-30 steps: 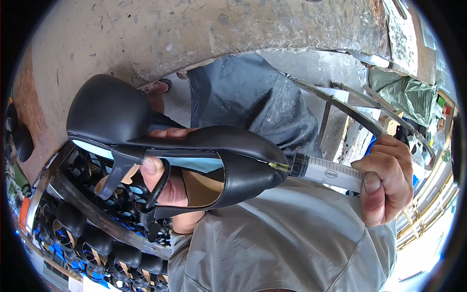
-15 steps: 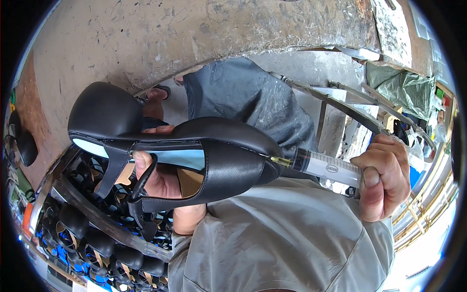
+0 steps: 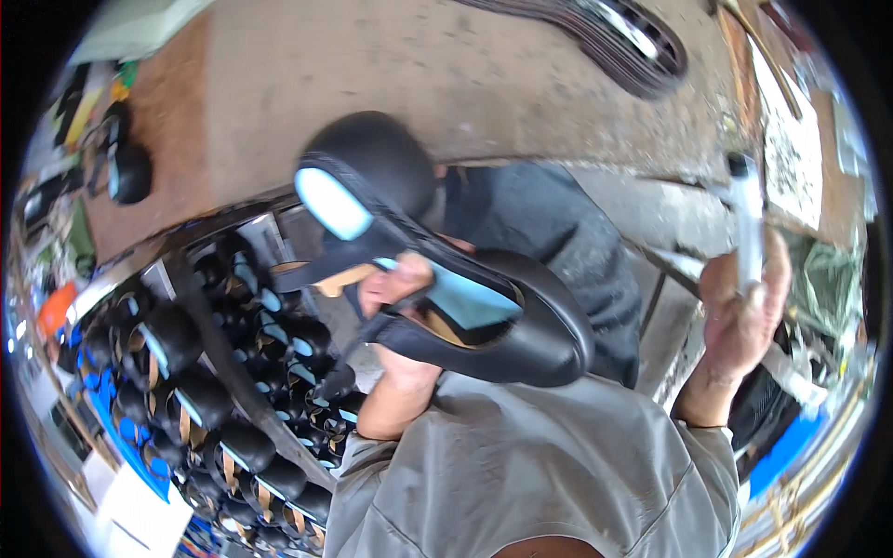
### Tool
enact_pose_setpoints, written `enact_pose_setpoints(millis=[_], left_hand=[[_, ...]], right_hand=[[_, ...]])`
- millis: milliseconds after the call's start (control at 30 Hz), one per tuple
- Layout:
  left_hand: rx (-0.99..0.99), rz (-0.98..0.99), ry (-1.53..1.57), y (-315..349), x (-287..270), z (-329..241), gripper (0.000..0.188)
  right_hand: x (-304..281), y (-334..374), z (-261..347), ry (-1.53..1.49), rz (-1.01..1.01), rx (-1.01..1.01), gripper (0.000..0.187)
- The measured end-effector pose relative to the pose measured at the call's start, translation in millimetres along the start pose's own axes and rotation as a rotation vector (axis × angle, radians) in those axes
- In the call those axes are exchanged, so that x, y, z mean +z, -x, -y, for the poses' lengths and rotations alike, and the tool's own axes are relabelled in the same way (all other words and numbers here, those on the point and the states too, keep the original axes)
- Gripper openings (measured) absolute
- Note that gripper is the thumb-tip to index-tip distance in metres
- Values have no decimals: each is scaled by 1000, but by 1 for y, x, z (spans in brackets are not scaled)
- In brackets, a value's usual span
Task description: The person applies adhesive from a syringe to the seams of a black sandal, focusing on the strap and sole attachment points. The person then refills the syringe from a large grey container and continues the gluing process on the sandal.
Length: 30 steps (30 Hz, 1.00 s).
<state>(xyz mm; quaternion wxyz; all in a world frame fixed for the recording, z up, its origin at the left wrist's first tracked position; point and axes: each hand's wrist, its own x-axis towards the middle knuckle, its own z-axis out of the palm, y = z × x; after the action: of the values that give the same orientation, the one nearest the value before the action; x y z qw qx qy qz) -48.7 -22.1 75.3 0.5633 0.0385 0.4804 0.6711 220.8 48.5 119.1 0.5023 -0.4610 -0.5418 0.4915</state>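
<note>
The left hand (image 3: 407,277) gripped a pair of black strapped shoes (image 3: 553,321) in front of the grey shirt (image 3: 539,446), near the middle of the scene. The two lay against each other with their rounded toes turned opposite ways, one toward the far left and the other toward the near right. Light blue and tan lining showed in their openings, and the loose straps hung on the left side, close to the thumb.

The right hand (image 3: 735,312), well apart on the right, was closed around the near end of a clear syringe (image 3: 749,223). Its dark-collared end pointed to the far side, clear of the shoes; blur hid how each finger sat and whether a needle was fitted.

On the far side stretched a worn worktable (image 3: 326,65), with a dark ridged object (image 3: 609,42) on it, toward the right. A dark cloth (image 3: 539,223) draped between the table and the shirt. At the near left, many finished-looking black shoes (image 3: 246,446) crowded a rack with a metal rail (image 3: 223,358), and a crumpled green sheet (image 3: 820,284) was beyond the right hand.
</note>
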Motion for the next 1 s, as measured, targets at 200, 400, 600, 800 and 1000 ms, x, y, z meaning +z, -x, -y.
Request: enact_pose_setpoints(millis=[200,400,600,800,1000], left_hand=[[-49,193,-39,32,2,-33,22],[105,169,14,62,5,-32,24],[129,105,-166,87,7,-37,29],[145,98,-132,100,4,-38,35],[154,72,-138,104,2,-41,37]], right_hand=[[89,-32,-18,-72,489,-153,23],[151,-49,11,-122,732,-286,30],[160,-44,19,-273,720,-242,38],[158,-34,24,-317,758,-176,45],[163,-30,27,-334,771,-157,45]])
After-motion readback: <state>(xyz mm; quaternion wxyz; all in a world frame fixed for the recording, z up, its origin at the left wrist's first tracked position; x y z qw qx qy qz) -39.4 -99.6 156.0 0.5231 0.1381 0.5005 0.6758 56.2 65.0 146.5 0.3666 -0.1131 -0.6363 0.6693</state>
